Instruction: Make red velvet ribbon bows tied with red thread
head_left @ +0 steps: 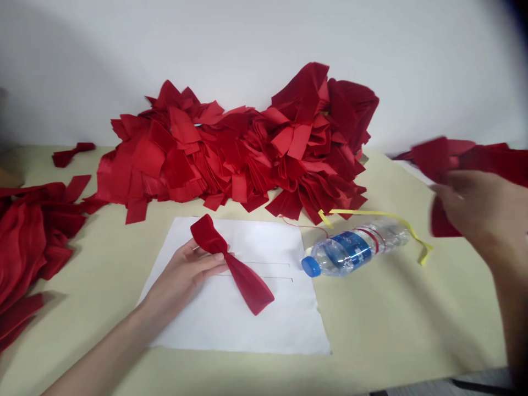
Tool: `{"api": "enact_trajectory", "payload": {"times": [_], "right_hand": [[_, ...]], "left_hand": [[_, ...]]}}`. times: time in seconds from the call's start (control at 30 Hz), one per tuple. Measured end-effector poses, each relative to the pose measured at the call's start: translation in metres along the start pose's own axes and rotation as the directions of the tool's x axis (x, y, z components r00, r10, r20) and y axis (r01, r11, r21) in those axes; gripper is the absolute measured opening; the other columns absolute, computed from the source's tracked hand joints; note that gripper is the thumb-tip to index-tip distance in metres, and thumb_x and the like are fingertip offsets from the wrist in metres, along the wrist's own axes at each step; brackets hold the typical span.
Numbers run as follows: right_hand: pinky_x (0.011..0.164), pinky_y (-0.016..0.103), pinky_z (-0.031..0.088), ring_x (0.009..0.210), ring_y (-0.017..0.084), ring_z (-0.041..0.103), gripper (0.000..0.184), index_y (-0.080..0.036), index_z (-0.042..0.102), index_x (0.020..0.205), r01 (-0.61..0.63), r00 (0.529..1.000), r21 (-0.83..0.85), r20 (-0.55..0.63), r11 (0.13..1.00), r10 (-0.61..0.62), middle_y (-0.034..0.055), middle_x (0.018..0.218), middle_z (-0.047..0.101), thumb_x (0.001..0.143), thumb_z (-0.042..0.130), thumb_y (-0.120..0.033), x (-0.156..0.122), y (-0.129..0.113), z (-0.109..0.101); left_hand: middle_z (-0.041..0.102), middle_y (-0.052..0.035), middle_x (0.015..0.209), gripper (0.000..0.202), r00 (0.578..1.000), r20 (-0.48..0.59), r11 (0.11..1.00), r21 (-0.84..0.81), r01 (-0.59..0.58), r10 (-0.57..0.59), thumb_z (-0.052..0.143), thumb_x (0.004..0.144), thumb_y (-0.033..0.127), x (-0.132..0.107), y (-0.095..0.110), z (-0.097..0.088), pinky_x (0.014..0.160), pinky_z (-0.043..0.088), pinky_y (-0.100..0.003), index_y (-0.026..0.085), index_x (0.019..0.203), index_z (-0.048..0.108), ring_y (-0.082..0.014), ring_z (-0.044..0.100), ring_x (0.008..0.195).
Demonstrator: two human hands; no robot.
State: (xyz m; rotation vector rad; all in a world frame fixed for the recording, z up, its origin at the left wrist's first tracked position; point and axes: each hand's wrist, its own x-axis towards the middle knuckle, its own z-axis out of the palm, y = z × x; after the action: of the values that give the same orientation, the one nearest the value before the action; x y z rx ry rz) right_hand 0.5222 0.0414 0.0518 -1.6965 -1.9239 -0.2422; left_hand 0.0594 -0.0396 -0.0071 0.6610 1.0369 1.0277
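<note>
My left hand (185, 272) lies on a white paper sheet (280, 324) and pinches a red velvet-like fabric bow (243, 280) at its gathered middle. The bow's two flared ends point up-left and down-right. Two thin dark lines are drawn on the paper beneath it. At the right, my right hand (482, 212) is raised above the table, blurred by motion. It grips a length of red fabric (437, 159), with part of the fabric hanging below the fingers.
A large heap of red fabric strips (231, 154) stands against the white wall. More red fabric (25, 247) lies at the left edge. A plastic water bottle (350, 250) with a blue cap lies beside the paper, near a yellow strip (371, 213) and thin red thread (305, 225).
</note>
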Motion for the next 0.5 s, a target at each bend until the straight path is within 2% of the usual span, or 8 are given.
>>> {"api": "enact_trajectory", "payload": {"times": [0.03,0.07,0.13,0.2,0.23,0.3,0.37,0.5], "right_hand": [[0.079,0.047,0.043,0.087,0.027,0.062,0.026,-0.028,0.061,0.095,-0.088,0.989,0.047,-0.115,0.995,0.093,0.0105,0.084,0.064,0.080,0.054,-0.047,0.003,-0.040,0.000],[0.076,0.041,0.047,0.083,0.024,0.063,0.033,-0.028,0.059,0.104,-0.093,0.992,0.182,-0.065,0.979,0.107,0.0087,0.088,0.065,0.075,0.062,-0.044,0.005,-0.081,0.003],[0.072,0.033,0.050,0.079,0.019,0.063,0.036,-0.024,0.057,0.104,-0.035,0.987,0.482,0.152,0.876,-0.044,0.0053,0.086,0.065,0.073,0.067,-0.040,0.004,-0.160,0.018],[0.072,0.028,0.050,0.078,0.015,0.062,0.024,-0.020,0.057,0.093,0.039,0.911,0.652,0.288,0.757,-0.295,0.0033,0.086,0.065,0.074,0.066,-0.032,0.000,-0.221,0.042],[0.072,0.026,0.049,0.076,0.014,0.061,0.016,-0.019,0.058,0.087,0.068,0.865,0.670,0.329,0.739,-0.378,0.0021,0.084,0.064,0.076,0.064,-0.028,-0.003,-0.241,0.056],[0.069,0.024,0.045,0.073,0.012,0.060,0.006,-0.018,0.058,0.083,0.118,0.806,0.651,0.379,0.750,-0.455,0.0005,0.079,0.064,0.079,0.060,-0.021,-0.008,-0.263,0.085],[0.064,0.023,0.041,0.069,0.011,0.058,0.006,-0.017,0.058,0.084,0.180,0.756,0.580,0.435,0.794,-0.489,0.0002,0.076,0.064,0.079,0.057,-0.015,-0.011,-0.268,0.108],[0.060,0.022,0.035,0.068,0.011,0.054,0.007,-0.015,0.060,0.080,0.276,0.679,0.511,0.496,0.814,-0.541,0.0017,0.077,0.063,0.078,0.055,-0.010,-0.011,-0.263,0.122]], "left_hand": [[0.068,-0.0011,0.092,0.015,1.000,-0.010,1.000,-0.010,-0.017,0.017,0.070,0.070,0.015,-0.001,-0.001,0.001,0.095,0.048,-0.036,0.019,0.083,0.065,-0.0200,0.060,0.100],[0.067,-0.0005,0.091,0.013,0.999,-0.016,0.999,-0.020,-0.031,0.031,0.070,0.071,0.015,-0.002,-0.003,0.002,0.095,0.048,-0.035,0.019,0.082,0.065,-0.0182,0.060,0.098],[0.066,0.0000,0.086,0.009,0.999,-0.008,0.999,-0.031,-0.043,0.043,0.069,0.072,0.015,-0.004,-0.006,0.004,0.096,0.047,-0.033,0.018,0.079,0.065,-0.0153,0.060,0.093],[0.065,0.0005,0.080,0.006,0.999,0.004,0.998,-0.045,-0.040,0.040,0.069,0.073,0.016,-0.006,-0.009,0.006,0.096,0.048,-0.032,0.016,0.078,0.065,-0.0135,0.060,0.089],[0.064,0.0007,0.078,0.006,0.999,0.010,0.998,-0.055,-0.033,0.033,0.069,0.073,0.016,-0.007,-0.010,0.007,0.096,0.048,-0.032,0.016,0.078,0.065,-0.0132,0.060,0.087],[0.063,0.0010,0.077,0.008,1.000,0.004,0.998,-0.064,-0.027,0.027,0.070,0.072,0.016,-0.007,-0.011,0.007,0.095,0.048,-0.033,0.016,0.079,0.065,-0.0132,0.059,0.087],[0.063,0.0003,0.077,0.010,0.999,-0.025,0.999,-0.039,-0.027,0.026,0.071,0.071,0.017,-0.007,-0.011,0.004,0.094,0.049,-0.032,0.015,0.079,0.065,-0.0140,0.059,0.087],[0.064,-0.0016,0.078,0.009,0.996,-0.085,1.000,-0.008,-0.030,0.029,0.072,0.070,0.017,-0.010,-0.012,0.001,0.092,0.050,-0.031,0.014,0.075,0.066,-0.0145,0.059,0.087]]}}
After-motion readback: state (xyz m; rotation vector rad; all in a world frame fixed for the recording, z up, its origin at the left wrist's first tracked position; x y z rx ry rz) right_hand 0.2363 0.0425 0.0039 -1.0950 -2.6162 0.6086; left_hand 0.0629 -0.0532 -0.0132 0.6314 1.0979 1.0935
